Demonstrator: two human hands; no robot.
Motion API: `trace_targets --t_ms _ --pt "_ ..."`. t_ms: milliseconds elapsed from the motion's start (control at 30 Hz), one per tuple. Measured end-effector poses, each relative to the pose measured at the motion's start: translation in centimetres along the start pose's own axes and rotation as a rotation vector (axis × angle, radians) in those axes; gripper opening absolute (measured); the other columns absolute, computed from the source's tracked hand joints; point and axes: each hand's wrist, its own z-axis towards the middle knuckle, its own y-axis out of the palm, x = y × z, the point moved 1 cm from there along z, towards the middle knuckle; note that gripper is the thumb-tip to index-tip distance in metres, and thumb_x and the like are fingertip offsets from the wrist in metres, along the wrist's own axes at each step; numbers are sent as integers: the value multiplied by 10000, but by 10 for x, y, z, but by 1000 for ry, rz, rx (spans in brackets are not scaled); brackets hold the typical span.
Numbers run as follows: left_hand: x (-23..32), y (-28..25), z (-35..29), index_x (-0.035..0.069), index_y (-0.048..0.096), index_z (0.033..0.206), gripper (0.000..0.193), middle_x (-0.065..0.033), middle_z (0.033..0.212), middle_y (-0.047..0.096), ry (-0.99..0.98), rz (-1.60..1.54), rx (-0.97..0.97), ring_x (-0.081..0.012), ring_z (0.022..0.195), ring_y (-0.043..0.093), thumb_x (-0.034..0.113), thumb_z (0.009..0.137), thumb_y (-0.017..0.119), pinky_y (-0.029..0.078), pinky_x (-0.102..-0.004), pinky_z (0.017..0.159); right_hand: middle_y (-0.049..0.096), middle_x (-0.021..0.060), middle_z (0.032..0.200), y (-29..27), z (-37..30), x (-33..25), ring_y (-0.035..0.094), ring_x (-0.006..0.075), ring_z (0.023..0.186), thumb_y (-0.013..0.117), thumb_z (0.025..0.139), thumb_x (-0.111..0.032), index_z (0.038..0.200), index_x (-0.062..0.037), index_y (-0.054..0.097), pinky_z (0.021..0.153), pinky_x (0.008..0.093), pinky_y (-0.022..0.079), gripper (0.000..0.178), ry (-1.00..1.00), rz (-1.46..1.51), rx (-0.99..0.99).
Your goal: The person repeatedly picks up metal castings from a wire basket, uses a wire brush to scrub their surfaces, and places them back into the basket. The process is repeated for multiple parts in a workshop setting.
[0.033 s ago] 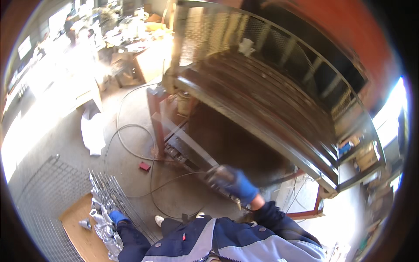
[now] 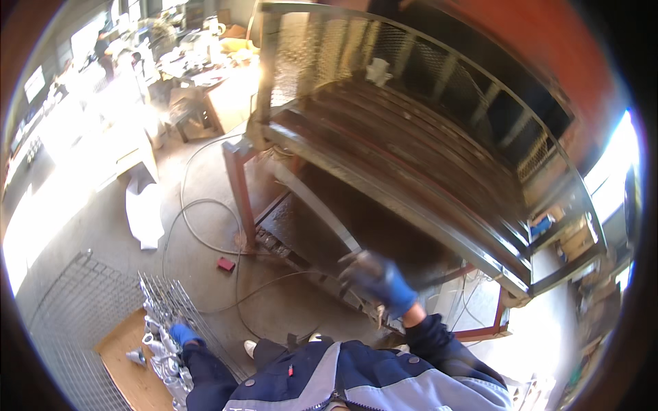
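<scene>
Strip (image 2: 319, 205) in the right hand (image 2: 382, 282), left hand (image 2: 185, 334) down at the metal parts (image 2: 163, 359)

Long, flat and pale, the strip slants up and leftward from the right fist, bowing a little. Its far end shows near the corner of the slatted worktop (image 2: 411, 154), just beside a red leg (image 2: 238, 195); blur hides whether it touches either. The right hand, in a blue glove with dark fingers, is clenched around the strip's near end. It is held out ahead of the body and toward the middle, with the knuckles forward and left and a band of bare wrist between glove and dark sleeve (image 2: 439, 335). That forearm comes in from the lower right at a slant.

On the other side, the left arm drops close along the body, and its blue-gloved hand is at the silvery metal parts in a wire basket (image 2: 82, 301). Its fingertips are hidden, so whether it grips one of them I cannot tell. A brown board (image 2: 127, 377) lies under the parts, with one small part lying apart from the heap.

Between basket and worktop, a thin hose (image 2: 202, 201) loops over the floor (image 2: 205, 288), near a small red block (image 2: 225, 264). Farther left stands a crumpled white sheet (image 2: 142, 212).
</scene>
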Motion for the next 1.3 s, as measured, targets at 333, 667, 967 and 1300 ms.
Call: trace_targets --t_ms 333,667,967,1300 --pt "223 604 -278 14 564 1277 364 -154 1249 623 1141 346 -780 -250 1123 619 35 914 567 480 -327 947 635 71 889 -195 -10 10 646 197 835 566 960 -285 1063 -22 599 780 335 536 284 -388 137 835" --pt "170 990 -383 96 655 1170 378 -187 997 692 1545 822 -1028 -373 930 658 288 850 593 511 -465 829 668 144 948 -200 25 3 665 261 834 548 952 -284 1110 24 590 776 376 553 348 -55 472 1016" --pt "-1 1191 -387 78 667 1163 726 -169 1179 659 1052 1340 -1027 -322 1083 642 653 722 698 515 -454 871 667 176 788 -193 38 -11 678 286 740 643 857 -341 1065 104 582 714 394 557 495 148 500 1197" --pt "-155 1314 -354 71 585 1230 709 -167 1116 661 1414 1413 -1308 -278 956 664 663 841 549 504 -421 799 644 36 927 -178 28 -12 594 109 859 611 948 -288 1155 -6 601 786 267 492 350 261 348 1278"
